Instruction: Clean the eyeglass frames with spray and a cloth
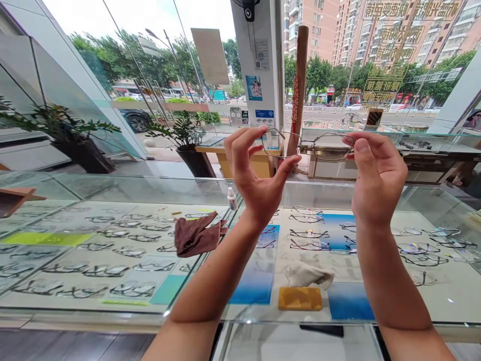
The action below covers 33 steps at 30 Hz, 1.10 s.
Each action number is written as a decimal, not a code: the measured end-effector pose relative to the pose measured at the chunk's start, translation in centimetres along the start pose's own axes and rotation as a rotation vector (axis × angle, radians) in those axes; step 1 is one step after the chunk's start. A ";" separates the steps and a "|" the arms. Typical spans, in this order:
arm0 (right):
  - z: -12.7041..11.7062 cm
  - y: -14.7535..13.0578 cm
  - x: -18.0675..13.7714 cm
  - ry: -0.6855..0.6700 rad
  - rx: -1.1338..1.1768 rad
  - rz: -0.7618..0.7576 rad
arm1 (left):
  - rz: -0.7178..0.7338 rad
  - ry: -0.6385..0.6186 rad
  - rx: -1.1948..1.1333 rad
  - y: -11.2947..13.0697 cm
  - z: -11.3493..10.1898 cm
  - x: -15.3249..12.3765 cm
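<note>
A pair of thin-rimmed eyeglasses [302,142] is held up above the glass counter, lenses facing me. My left hand [259,173] grips the left lens rim, fingers at its upper outer edge and thumb at the lower inner side. At the right end of the frame, my right hand [379,175] pinches it between thumb and fingers. The fingers of the right hand partly hide that corner. Below the hands, a brown cloth [197,234], a small white bottle [232,199], a pale cloth [308,275] and a yellow-brown case [299,299] lie on the counter.
The glass display counter [112,313] holds rows of eyeglasses [107,271] under its top. Beyond stand potted plants [191,150], a wooden post [299,90], a pillar [259,25] and large windows facing a street. A wooden object [17,198] juts in at left.
</note>
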State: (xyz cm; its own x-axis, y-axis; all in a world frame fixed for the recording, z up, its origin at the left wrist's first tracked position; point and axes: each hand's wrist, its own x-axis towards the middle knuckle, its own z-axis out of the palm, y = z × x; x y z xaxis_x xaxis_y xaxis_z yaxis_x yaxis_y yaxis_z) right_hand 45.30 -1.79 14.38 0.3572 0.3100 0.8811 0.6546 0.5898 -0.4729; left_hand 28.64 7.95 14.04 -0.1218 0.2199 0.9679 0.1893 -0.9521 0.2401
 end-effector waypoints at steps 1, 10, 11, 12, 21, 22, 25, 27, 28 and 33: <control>0.0 0.0 0.0 0.001 0.012 0.016 | 0.006 0.002 0.005 0.1 0.0 0.0; -0.1 -0.2 0.1 -0.045 0.206 0.151 | 0.040 0.027 0.010 0.4 0.5 -0.4; -0.1 -0.1 0.2 -0.051 0.198 0.143 | 0.041 0.027 0.009 0.4 0.5 -0.4; -0.2 0.1 0.2 -0.058 0.190 0.129 | 0.043 0.029 0.008 0.5 0.5 -0.4; -0.2 1.5 0.3 -0.065 0.143 0.051 | 0.034 -0.005 -0.071 0.5 0.6 -0.4; -0.2 1.5 0.3 -0.062 0.161 0.064 | 0.035 -0.015 -0.096 0.5 0.6 -0.4; 0.0 1.4 0.4 -0.058 0.191 0.098 | 0.018 -0.050 -0.131 0.3 0.6 -0.4; 0.1 1.3 0.4 -0.051 0.200 0.109 | -0.002 -0.066 -0.130 0.2 0.6 -0.4; 0.2 1.3 0.4 -0.048 0.205 0.109 | -0.010 -0.070 -0.133 0.1 0.5 -0.4; 0.2 1.3 0.4 -0.062 0.210 0.080 | -0.054 -0.088 -0.212 0.1 0.4 -0.5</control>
State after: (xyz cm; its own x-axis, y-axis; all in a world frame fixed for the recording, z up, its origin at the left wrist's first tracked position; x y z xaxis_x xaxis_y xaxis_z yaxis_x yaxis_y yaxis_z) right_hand 46.16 -0.75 14.14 0.3565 0.4029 0.8430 0.4706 0.7020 -0.5345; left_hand 29.11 7.79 13.63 -0.0394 0.2804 0.9591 -0.0247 -0.9598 0.2796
